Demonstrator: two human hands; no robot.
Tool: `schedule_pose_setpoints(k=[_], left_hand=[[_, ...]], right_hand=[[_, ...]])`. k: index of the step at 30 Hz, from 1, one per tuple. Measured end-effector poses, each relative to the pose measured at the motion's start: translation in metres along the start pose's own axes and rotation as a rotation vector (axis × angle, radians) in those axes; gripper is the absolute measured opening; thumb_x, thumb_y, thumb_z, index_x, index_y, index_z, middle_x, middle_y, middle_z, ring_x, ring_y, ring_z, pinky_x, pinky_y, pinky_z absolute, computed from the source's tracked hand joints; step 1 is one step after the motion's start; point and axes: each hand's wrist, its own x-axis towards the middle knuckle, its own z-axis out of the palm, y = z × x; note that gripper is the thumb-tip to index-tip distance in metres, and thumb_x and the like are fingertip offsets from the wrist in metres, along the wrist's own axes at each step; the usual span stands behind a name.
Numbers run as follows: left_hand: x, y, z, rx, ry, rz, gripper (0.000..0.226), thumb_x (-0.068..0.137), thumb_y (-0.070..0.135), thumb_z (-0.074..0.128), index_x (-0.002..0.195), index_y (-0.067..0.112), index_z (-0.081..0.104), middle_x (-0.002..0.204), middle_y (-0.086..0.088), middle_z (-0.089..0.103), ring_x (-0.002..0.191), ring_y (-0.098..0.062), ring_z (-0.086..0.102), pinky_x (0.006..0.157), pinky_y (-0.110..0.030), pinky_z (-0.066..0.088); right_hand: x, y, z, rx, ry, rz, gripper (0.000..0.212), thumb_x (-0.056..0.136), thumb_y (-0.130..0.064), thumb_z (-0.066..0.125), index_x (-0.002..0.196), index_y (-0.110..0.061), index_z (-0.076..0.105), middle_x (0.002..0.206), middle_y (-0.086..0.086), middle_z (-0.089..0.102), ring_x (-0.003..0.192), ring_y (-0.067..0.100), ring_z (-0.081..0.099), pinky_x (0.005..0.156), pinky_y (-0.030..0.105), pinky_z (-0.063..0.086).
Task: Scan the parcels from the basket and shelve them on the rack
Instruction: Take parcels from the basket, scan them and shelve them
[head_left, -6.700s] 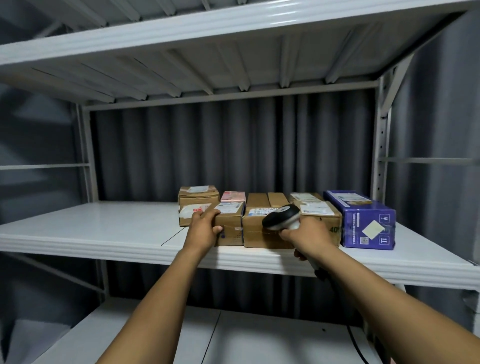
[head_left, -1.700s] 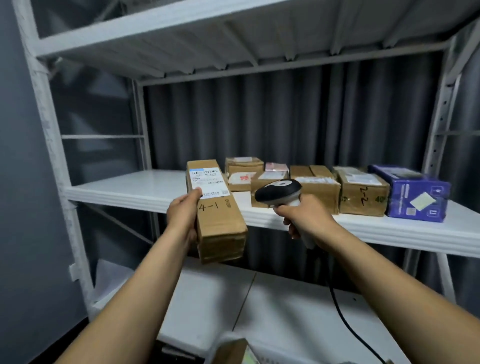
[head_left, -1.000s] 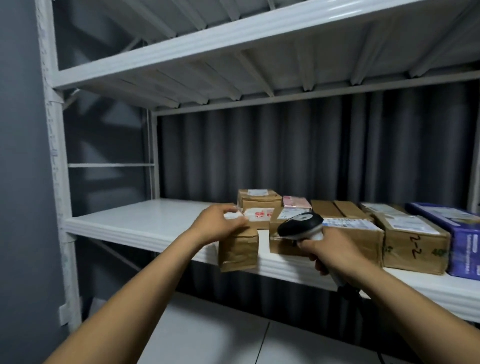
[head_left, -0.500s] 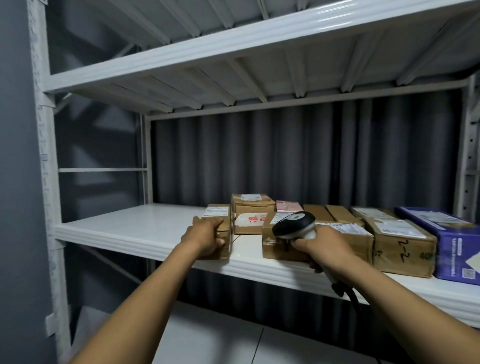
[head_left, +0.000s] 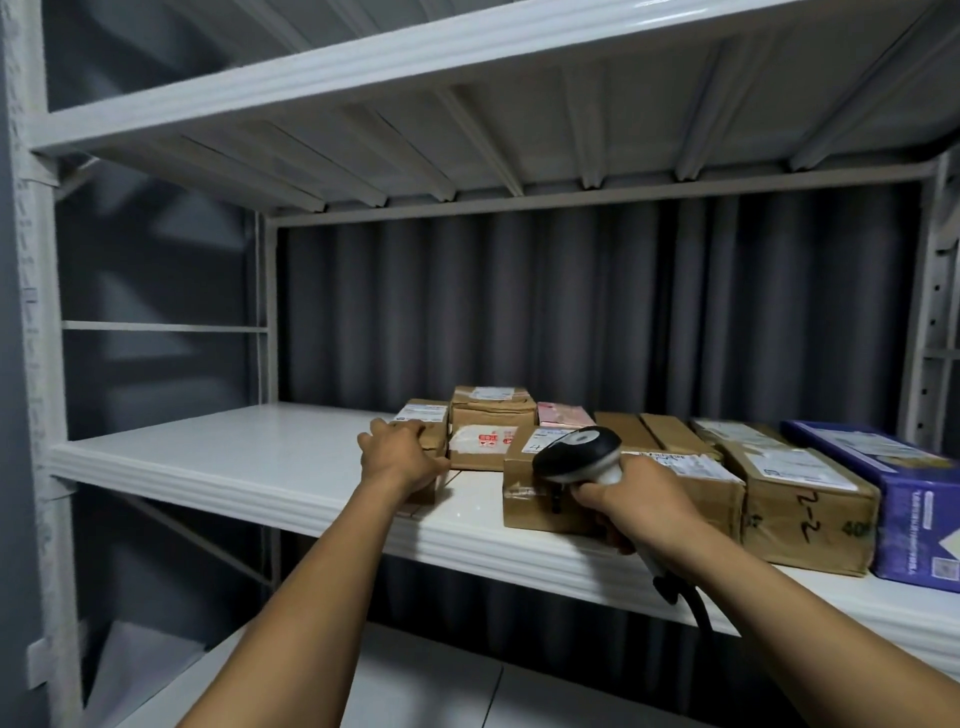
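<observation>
A long brown parcel (head_left: 422, 419) with a white label lies on the white middle shelf (head_left: 208, 457) of the rack, at the left end of a row of parcels. My left hand (head_left: 400, 460) holds its near end, fingers over the top and thumb on the right side. My right hand (head_left: 641, 506) grips a black and white barcode scanner (head_left: 576, 457) in front of another brown parcel (head_left: 519, 493). The scanner's head points left. No basket is in view.
Further right in the row stand a brown box marked 2-2 (head_left: 805, 514) and a purple box (head_left: 914, 525); smaller parcels and a pink one (head_left: 563, 414) sit behind. The scanner cable (head_left: 696, 608) hangs below the shelf edge. An upper shelf (head_left: 363, 67) is overhead, a lower shelf (head_left: 415, 691) beneath.
My left hand carried the long parcel from beside the scanner up onto the shelf and slid it back to the left of the row. The right hand with the scanner stayed near the shelf edge.
</observation>
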Motion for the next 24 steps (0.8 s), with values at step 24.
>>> schedule_pose_setpoints(k=[24], left_hand=[[-0.085, 0.008, -0.029, 0.200, -0.049, 0.256, 0.062, 0.086, 0.041, 0.063, 0.142, 0.027, 0.041, 0.148, -0.018, 0.030, 0.137, -0.037, 0.022, 0.109, -0.041, 0.031]], right_hand=[[-0.065, -0.004, -0.034, -0.005, -0.022, 0.053, 0.017, 0.084, -0.018, 0.068, 0.085, 0.000, 0.067, 0.060, 0.009, 0.061, 0.045, 0.020, 0.055, 0.039, 0.024, 0.043]])
